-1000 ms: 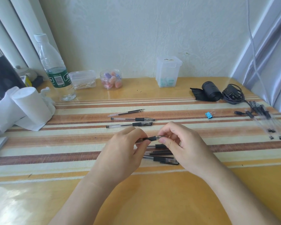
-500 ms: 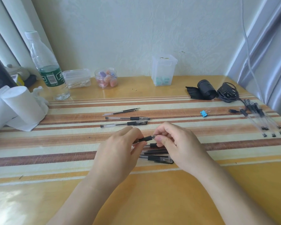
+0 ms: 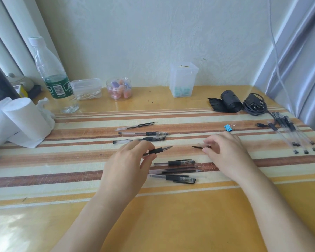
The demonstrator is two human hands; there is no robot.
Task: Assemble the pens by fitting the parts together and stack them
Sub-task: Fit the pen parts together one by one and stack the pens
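My left hand (image 3: 129, 166) grips an uncapped pen (image 3: 159, 150) by its black rubber grip, tip pointing right. My right hand (image 3: 225, 153) pinches a clear pen cap (image 3: 201, 147) with a black clip, a short gap from the pen's tip. Below my hands lies a loose pile of pens and refills (image 3: 175, 170) on the striped mat. Farther back lie two capped pens (image 3: 144, 136) and a bare refill (image 3: 136, 126). A row of several clear pens (image 3: 292, 132) lies at the right edge.
A water bottle (image 3: 53, 75), paper rolls (image 3: 24, 119), a cotton swab box (image 3: 86, 89), a jar of coloured pieces (image 3: 119, 88) and a clear box (image 3: 183, 79) line the back. A blue binder clip (image 3: 228, 127), black roll (image 3: 229, 101) and coiled cable (image 3: 255, 107) sit at the right.
My hands have pulled apart. The cap came off the pen: my right hand moved right with the cap, my left keeps the pen body.
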